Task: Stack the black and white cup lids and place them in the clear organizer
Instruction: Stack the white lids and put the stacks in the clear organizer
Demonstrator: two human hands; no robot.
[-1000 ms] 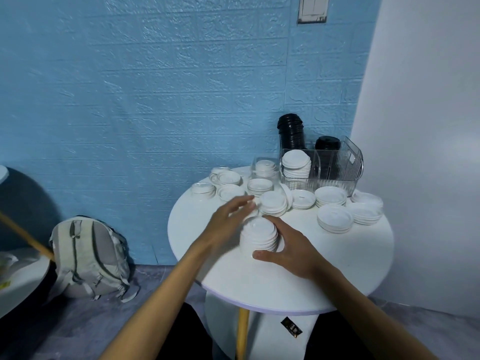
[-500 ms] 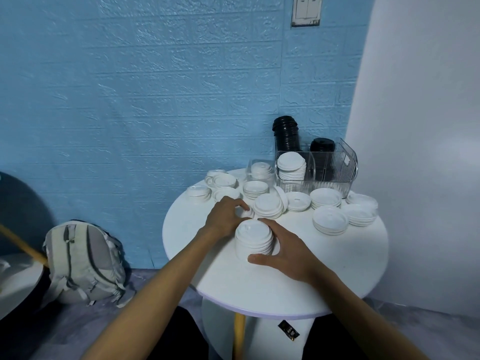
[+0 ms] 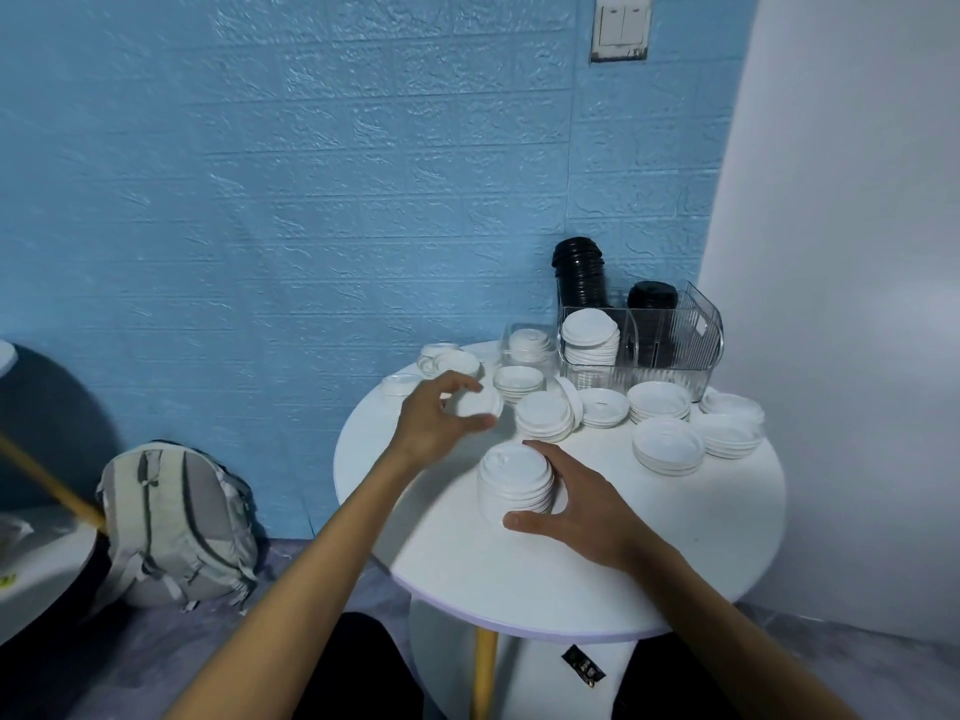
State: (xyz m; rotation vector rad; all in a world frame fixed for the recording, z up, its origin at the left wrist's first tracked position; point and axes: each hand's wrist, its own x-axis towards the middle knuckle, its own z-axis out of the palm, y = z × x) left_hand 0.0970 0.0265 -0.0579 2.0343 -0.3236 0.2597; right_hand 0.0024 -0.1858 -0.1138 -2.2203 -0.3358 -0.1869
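Looking like a small room of a home: blue brick-pattern wall (image 3: 311, 200) standing beyond the hands, light switch (image 3: 620, 24) hanging high above them, backpack (image 3: 174, 522) lying left, below them.

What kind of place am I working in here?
Probably a small café corner or a staged room: a round white table against a blue brick-pattern wall, a backpack on the floor.

Matt white plastic lids (image 3: 515, 478), clear ribbed organizer (image 3: 670, 350), smooth table (image 3: 675, 553).
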